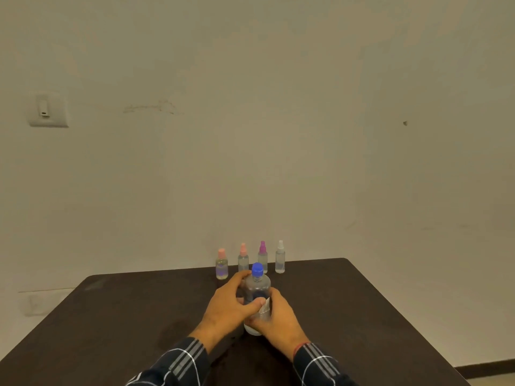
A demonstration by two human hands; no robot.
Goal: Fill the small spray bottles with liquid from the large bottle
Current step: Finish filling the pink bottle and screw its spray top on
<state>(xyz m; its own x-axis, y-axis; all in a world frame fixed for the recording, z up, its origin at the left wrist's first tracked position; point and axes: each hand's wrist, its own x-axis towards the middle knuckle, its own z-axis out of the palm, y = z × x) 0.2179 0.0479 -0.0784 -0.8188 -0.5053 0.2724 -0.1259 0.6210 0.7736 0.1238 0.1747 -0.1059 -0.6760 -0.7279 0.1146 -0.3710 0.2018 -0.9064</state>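
1. The left hand (pixel 228 302) grips the large bottle (pixel 257 288) from its 9 o'clock side, fingers and thumb curled round the upper body.
2. The large bottle stands upright on the table (pixel 111 316), and its blue cap (pixel 257 268) is fitted.
3. The right hand (pixel 278 319) grips the lower body from 4 o'clock, fingers clamped round it.
4. Four small spray bottles stand in a row between 11 and 1 o'clock of the large bottle, each with its spray top on: pink-topped bottle (pixel 221 267), second pink-topped bottle (pixel 243 260), purple-topped bottle (pixel 262 256), white-topped bottle (pixel 280 259).
5. Their fill levels are too blurred to read.
6. Assessment: no pour is possible with every cap in place. Uncapping and filling appear to remain.
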